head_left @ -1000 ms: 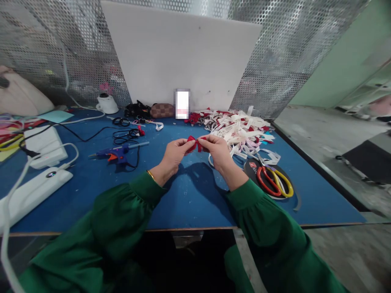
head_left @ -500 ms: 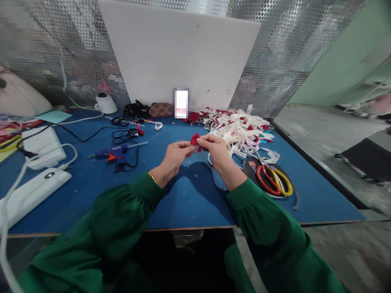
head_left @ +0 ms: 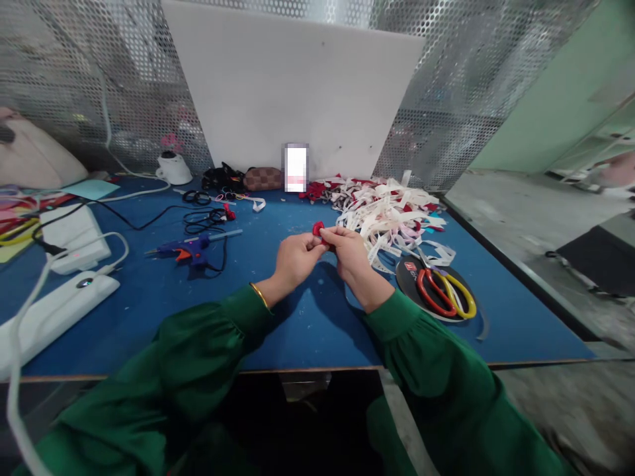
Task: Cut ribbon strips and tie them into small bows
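A small piece of red ribbon (head_left: 318, 229) is pinched between my two hands above the middle of the blue table. My left hand (head_left: 296, 259) grips it from the left with thumb and fingers pressed together. From the right, my right hand (head_left: 350, 254) holds the same ribbon, its fingertips touching those of my left hand. The fingers cover much of the ribbon, so its full shape is hidden. To the right lies a heap of white and red ribbon pieces (head_left: 391, 211).
A blue glue gun (head_left: 193, 251) lies left on the blue table (head_left: 297, 344). Scissors with red and yellow handles (head_left: 439, 291) rest on a dark reel (head_left: 409, 277) at the right. White power blocks (head_left: 74, 238), a cup (head_left: 173, 169) and a lit phone (head_left: 296, 168) stand further off.
My left hand has moved slightly right, closer to my right hand. Less of the red ribbon shows between the fingers. The view has shifted very slightly.
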### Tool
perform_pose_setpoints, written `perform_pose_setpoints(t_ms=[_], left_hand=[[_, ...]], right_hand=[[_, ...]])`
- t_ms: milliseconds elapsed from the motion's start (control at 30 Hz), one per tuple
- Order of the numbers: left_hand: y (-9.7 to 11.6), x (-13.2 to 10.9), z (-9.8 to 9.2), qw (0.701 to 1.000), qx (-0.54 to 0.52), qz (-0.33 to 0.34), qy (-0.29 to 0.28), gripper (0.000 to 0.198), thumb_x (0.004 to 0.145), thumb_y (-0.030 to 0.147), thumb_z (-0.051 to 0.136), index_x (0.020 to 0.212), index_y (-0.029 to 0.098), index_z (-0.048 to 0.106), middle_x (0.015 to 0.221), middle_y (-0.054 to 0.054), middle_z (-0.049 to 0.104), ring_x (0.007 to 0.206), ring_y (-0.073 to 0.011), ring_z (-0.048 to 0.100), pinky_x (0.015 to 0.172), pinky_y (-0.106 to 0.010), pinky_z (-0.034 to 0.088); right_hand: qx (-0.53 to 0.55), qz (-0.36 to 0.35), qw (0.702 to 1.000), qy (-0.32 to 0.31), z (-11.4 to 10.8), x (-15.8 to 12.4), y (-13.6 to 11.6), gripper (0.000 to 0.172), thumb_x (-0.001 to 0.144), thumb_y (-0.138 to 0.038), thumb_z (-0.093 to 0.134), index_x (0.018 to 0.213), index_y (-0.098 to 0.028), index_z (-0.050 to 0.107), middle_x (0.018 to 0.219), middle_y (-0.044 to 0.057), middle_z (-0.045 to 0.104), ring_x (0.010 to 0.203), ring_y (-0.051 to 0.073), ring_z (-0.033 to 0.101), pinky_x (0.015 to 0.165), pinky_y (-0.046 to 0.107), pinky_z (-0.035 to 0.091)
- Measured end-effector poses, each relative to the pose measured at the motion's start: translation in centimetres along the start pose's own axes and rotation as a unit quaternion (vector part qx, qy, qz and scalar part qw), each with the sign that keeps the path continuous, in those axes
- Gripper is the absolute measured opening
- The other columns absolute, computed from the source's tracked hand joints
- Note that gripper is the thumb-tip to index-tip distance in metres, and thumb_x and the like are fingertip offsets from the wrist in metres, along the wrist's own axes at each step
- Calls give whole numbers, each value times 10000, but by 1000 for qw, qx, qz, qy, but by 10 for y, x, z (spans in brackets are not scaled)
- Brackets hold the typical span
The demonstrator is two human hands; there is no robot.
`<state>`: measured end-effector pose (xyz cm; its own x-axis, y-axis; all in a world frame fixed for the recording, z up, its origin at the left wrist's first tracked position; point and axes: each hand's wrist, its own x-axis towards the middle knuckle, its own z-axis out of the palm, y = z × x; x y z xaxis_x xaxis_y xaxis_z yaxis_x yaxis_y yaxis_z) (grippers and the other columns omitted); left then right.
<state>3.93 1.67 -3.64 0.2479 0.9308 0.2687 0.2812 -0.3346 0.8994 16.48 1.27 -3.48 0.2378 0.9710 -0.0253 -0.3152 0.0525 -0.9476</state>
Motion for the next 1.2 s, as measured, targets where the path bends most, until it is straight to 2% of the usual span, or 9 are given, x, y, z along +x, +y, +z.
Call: perform_pose_setpoints(t_ms=[100,267,333,433,567,667,767,933,1200], left_hand=[[-2,1,0,999,44,27,4,232,768,329,657,589,188,614,544,19,546,557,-123,433,568,-273,280],[-3,5,0,986,-137,-82,-39,215,724,378,687,672,172,656,593,-8,611,566,-137,502,595,-273,378],[-2,5,1,988,-133,-67,-41,228,736,373,681,638,174,629,588,-9,608,569,-136,502,604,-274,381],[-1,2,1,999,-27,21,-29,267,792,351,643,594,182,586,587,6,583,586,-131,478,607,-270,345],[-1,2,-3,991,86,94,-45,237,805,286,626,589,190,601,642,2,608,645,-146,489,632,-274,317],[-3,5,-6,994,65,79,-30,239,799,330,655,603,196,630,648,-6,626,653,-154,512,641,-272,339],[-7,9,-6,999,-37,17,-2,272,779,397,679,611,190,627,596,1,607,600,-144,518,625,-269,375],[-10,13,-3,982,-175,-72,26,263,673,418,752,659,172,662,593,1,617,583,-133,539,630,-265,416],[-20,10,-3,999,-36,-21,1,291,775,455,683,699,175,702,646,-22,669,611,-155,578,605,-257,404]], right_hand=[[-3,20,1000,2,-1,1,0,248,521,-358,814,572,-192,637,535,-30,568,532,110,454,566,286,371],[-158,-151,976,1,-4,1,-6,122,648,-326,756,640,-216,703,632,-18,625,625,130,505,619,280,396],[-141,-133,981,-5,-3,0,-6,138,654,-342,747,638,-217,692,611,-21,611,595,127,494,589,277,391],[-30,-24,999,-11,-1,0,-2,224,587,-380,773,582,-205,635,544,-26,572,536,118,463,543,278,380],[34,91,995,-6,-3,4,2,305,456,-358,846,556,-191,611,528,-29,565,521,107,455,519,270,360],[33,66,997,-35,-5,5,-1,341,468,-408,869,567,-183,631,533,-29,570,526,97,459,529,258,366],[6,27,999,-32,-6,5,-9,378,545,-509,841,634,-180,678,558,-25,592,533,95,475,524,246,363],[-6,37,998,-45,-5,2,-16,408,599,-568,799,698,-187,687,630,-13,637,575,106,532,539,241,381],[-59,-40,997,-40,-4,0,-9,229,587,-378,799,668,-189,698,555,-34,591,545,97,463,554,259,342]])
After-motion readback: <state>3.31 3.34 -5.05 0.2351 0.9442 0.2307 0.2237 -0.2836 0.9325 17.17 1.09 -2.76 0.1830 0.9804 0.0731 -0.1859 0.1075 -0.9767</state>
